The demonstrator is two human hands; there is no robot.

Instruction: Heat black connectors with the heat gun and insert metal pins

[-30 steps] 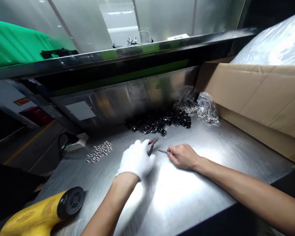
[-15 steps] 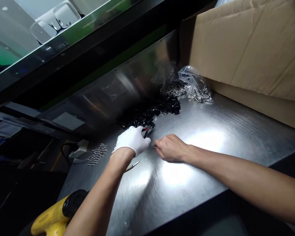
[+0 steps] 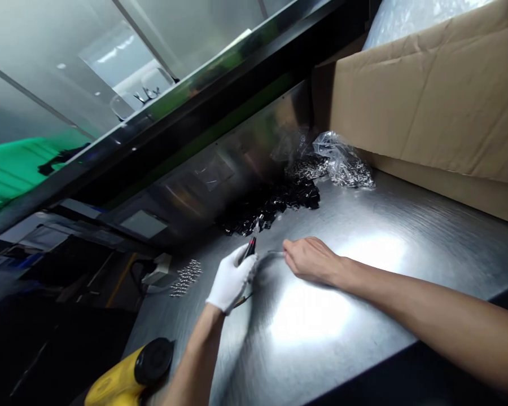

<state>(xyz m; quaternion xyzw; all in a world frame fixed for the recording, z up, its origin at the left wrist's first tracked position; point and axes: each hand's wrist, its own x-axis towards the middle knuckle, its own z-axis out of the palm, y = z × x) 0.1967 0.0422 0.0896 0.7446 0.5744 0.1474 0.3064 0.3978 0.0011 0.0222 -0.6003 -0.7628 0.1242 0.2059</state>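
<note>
My left hand [image 3: 232, 277], in a white glove, is closed round a tool with a black and red handle [image 3: 251, 247]. The tool's metal tip points up toward a pile of black parts [image 3: 279, 204], and a small bright piece shows at the tip. To the right, my bare right hand [image 3: 307, 258] is pinched on a thin metal rod [image 3: 275, 251] that points left, just above the metal table [image 3: 279, 361]. Another thin tool [image 3: 242, 301] lies partly hidden beside my left hand.
Small metal pieces [image 3: 186, 278] lie in rows at the left. A plastic bag of metal parts [image 3: 349, 166] sits at the back, beside a large cardboard box [image 3: 427, 96]. A yellow and black power tool [image 3: 122, 378] is at the lower left.
The view has shifted. My left hand has drawn back from the black pile and turned, with the tool now pointing up. My right hand remains pinched on the rod.
</note>
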